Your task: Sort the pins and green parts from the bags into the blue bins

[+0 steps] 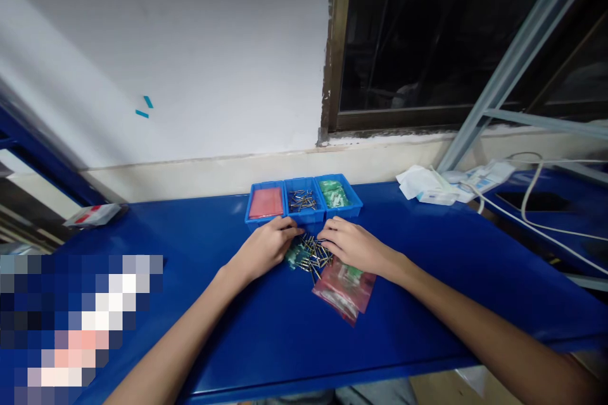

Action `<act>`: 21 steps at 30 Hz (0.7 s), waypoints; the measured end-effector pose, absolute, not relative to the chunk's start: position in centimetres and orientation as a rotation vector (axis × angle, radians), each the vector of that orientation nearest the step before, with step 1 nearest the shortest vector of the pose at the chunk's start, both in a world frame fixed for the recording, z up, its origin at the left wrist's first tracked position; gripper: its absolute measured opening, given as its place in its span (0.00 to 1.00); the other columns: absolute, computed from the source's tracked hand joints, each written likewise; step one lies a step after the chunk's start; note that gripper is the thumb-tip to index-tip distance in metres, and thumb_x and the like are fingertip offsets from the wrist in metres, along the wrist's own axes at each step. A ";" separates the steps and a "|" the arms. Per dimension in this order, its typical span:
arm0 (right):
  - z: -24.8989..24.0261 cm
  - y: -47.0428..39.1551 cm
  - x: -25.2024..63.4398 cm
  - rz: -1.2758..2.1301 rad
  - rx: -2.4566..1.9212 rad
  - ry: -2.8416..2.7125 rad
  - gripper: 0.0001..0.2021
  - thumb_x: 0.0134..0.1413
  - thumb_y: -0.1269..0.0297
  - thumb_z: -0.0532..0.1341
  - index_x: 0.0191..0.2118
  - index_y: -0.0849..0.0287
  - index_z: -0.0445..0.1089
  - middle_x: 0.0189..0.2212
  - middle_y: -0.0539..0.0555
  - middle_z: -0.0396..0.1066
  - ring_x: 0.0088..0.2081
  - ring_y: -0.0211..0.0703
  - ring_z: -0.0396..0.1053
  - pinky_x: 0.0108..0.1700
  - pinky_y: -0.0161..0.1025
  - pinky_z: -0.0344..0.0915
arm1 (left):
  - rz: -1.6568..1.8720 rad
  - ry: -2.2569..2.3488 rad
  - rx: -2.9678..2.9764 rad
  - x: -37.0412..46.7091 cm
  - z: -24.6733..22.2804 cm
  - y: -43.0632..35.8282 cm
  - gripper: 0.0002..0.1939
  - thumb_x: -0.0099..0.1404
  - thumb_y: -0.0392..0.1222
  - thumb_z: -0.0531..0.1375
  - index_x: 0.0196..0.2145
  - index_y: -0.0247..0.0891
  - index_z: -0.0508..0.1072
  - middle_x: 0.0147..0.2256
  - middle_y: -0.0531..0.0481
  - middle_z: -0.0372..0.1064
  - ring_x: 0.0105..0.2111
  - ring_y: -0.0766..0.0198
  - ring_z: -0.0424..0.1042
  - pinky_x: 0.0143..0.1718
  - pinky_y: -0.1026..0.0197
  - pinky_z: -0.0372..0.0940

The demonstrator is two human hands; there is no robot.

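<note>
A loose pile of slim, shiny metal pieces [314, 254], like screws or bits, lies on the blue table between both hands. At its left edge is my left hand [272, 242], fingers curled together over a green plastic bag [297, 255]; what its fingertips pinch, if anything, is hidden. My right hand [354, 245] reaches in from the other side, fingers bent and somewhat apart at the pile. Under and in front of that hand lie red translucent bags [342, 291] with something silvery and green inside or beneath them.
Three joined blue bins stand behind the hands, holding red bags [266, 202], metal pieces [303, 200] and green packets [334, 193]. White papers and packets [430, 185] and a white cable [527, 199] lie at right. A white-and-red package [92, 216] sits far left.
</note>
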State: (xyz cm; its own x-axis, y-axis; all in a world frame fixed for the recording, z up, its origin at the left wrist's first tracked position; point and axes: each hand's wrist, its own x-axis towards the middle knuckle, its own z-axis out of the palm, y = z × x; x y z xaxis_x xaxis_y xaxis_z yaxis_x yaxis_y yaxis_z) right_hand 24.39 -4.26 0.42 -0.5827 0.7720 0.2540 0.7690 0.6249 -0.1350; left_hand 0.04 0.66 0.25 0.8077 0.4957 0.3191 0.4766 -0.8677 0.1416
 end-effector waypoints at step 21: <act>0.2 -4.2 24.2 0.050 -1.219 -2.408 0.11 0.67 0.67 0.53 0.42 0.60 0.74 0.39 0.57 0.72 0.44 0.46 0.68 0.47 0.44 0.66 | 0.458 1.129 3.050 -0.1 0.4 0.5 0.11 0.64 0.30 0.53 0.41 0.35 0.72 0.34 0.44 0.72 0.27 0.60 0.72 0.28 0.60 0.65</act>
